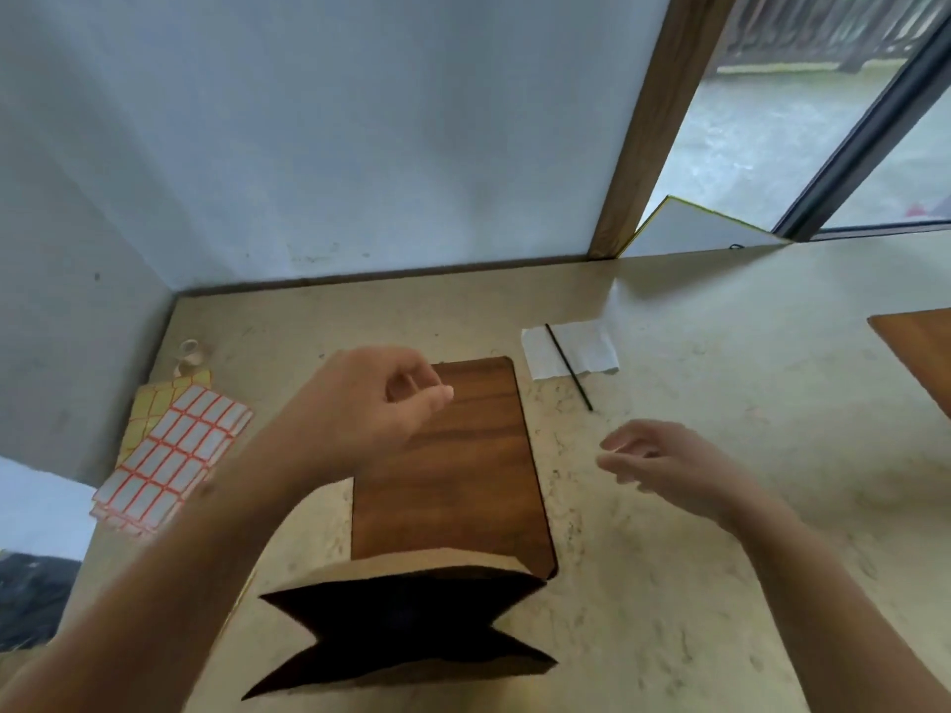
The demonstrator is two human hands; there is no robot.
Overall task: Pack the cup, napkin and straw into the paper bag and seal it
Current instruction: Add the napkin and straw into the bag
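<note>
Your bag [411,625] stands open near you, its inside too dark to show a cup. Both hands are empty: the left hand [370,403] loosely curled, the right hand [664,465] relaxed. Next, probably reach for the napkin [592,347] and the straw [568,366] lying across it.

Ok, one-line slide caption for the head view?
Both hands, left and right, hover empty above the open paper bag; straw lies across napkin.
</note>
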